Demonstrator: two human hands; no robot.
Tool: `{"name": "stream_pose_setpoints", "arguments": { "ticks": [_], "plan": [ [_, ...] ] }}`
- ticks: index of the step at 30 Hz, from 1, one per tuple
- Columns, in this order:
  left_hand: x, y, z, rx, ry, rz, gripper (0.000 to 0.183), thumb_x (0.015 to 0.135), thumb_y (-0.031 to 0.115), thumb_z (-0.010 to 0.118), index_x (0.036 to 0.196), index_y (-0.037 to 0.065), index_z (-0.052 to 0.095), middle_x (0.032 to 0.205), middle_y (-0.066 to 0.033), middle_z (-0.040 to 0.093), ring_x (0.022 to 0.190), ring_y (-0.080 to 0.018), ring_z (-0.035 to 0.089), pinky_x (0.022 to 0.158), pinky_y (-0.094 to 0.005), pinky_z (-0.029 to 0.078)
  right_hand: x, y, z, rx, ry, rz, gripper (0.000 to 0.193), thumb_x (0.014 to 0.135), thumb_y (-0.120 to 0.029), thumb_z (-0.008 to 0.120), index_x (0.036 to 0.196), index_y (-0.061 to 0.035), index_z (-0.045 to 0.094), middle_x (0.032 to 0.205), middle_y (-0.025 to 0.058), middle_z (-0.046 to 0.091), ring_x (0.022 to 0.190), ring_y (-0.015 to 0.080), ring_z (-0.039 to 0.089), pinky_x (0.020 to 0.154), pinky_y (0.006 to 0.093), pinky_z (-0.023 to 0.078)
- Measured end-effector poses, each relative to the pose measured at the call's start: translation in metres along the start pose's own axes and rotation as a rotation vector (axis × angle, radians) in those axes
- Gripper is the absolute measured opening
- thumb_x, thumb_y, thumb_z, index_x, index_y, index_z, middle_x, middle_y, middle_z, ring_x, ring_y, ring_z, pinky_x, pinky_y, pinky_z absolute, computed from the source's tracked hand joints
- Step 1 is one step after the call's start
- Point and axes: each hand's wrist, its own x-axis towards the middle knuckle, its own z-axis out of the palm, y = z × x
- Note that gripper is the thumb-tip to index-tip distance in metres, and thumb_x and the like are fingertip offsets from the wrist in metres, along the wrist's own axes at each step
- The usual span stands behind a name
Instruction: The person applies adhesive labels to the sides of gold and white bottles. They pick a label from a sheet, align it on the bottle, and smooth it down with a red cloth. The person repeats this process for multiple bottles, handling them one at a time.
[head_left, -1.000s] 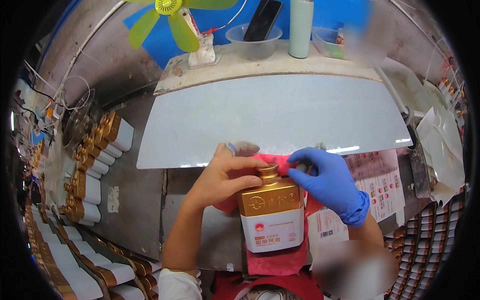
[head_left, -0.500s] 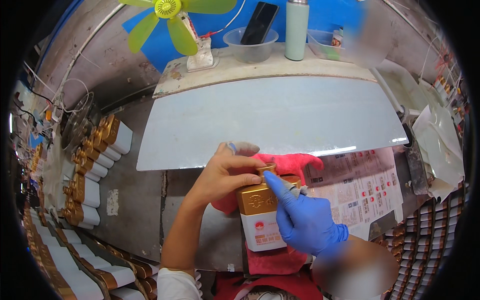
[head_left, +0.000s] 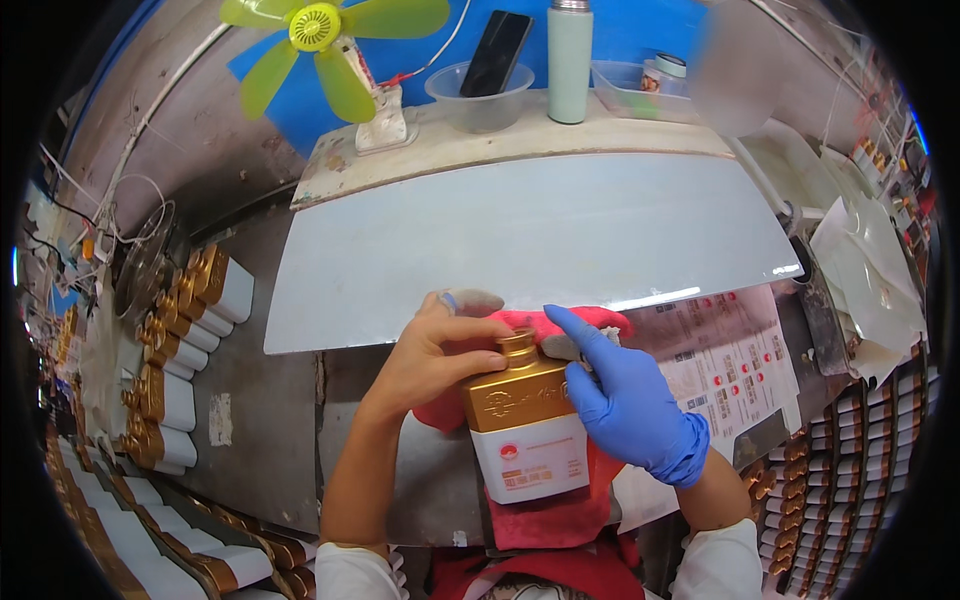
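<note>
A flat-sided bottle, white below with a golden shoulder and neck, stands slightly tilted on a red cloth. Its printed front faces me. My left hand pinches the golden neck between thumb and fingers from the left; one raised finger wears a grey-white covering. On the right, my right hand in a blue glove has its index finger stretched out past the neck, with the thumb at the bottle's golden shoulder. A grey-white piece, perhaps a finger covering or cloth, shows among its fingers; I cannot tell which.
A pale sloped panel lies behind the bottle. Printed sheets spread to the right. Several similar bottles line the left side, with more racked at lower right. A green fan, plastic bowl and flask stand at the back.
My right index finger has come off the bottle's neck and now points up and away, with the hand shifted right. The bottle has turned a little, showing more of its front. The view has shifted slightly.
</note>
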Motion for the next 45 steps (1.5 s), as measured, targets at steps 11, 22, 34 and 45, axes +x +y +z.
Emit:
{"name": "stream_pose_setpoints", "arguments": {
  "ticks": [11, 22, 34, 45],
  "plan": [
    [-0.012, 0.024, -0.002, 0.026, -0.068, 0.163, 0.034, 0.068, 0.005, 0.076, 0.101, 0.009, 0.072, 0.12, -0.0083, 0.058, 0.118, -0.0267, 0.042, 0.101, -0.0367, 0.033, -0.04, -0.008, -0.011, 0.099, 0.028, -0.128, 0.055, 0.085, 0.0, 0.047, 0.139, -0.0063, 0.041, 0.098, 0.0146, 0.068, 0.062, 0.0188, 0.062, 0.062, 0.0299, 0.05],
    [-0.032, 0.044, 0.011, -0.011, -0.061, 0.219, 0.038, 0.07, 0.004, 0.076, 0.107, 0.006, 0.069, 0.115, -0.007, 0.062, 0.113, -0.0254, 0.046, 0.098, -0.0359, 0.036, -0.061, -0.035, 0.0, -0.06, 0.033, -0.158, 0.069, 0.08, -0.008, 0.055, 0.144, -0.0032, 0.029, 0.083, 0.0215, 0.062, 0.056, 0.0341, 0.059, 0.048, 0.04, 0.048],
    [-0.036, 0.052, -0.005, 0.092, -0.248, 0.286, 0.043, 0.08, -0.005, 0.061, 0.117, 0.016, 0.066, 0.116, -0.005, 0.061, 0.111, -0.0261, 0.046, 0.102, -0.0374, 0.029, -0.046, -0.041, -0.019, -0.022, -0.153, 0.061, 0.059, 0.085, -0.009, 0.048, 0.142, -0.0153, 0.037, 0.093, 0.0247, 0.062, 0.075, 0.0376, 0.062, 0.069, 0.0421, 0.05],
    [-0.025, 0.027, -0.013, -0.072, -0.293, 0.181, 0.037, 0.091, -0.001, 0.041, 0.117, 0.009, 0.065, 0.112, -0.009, 0.058, 0.103, -0.0231, 0.044, 0.095, -0.0341, 0.034, 0.006, -0.026, -0.016, -0.174, -0.142, -0.145, 0.032, 0.078, -0.014, 0.073, 0.109, -0.0098, 0.066, 0.074, 0.0026, 0.063, 0.06, 0.0096, 0.05, 0.059, 0.0255, 0.046]
  ]
}}
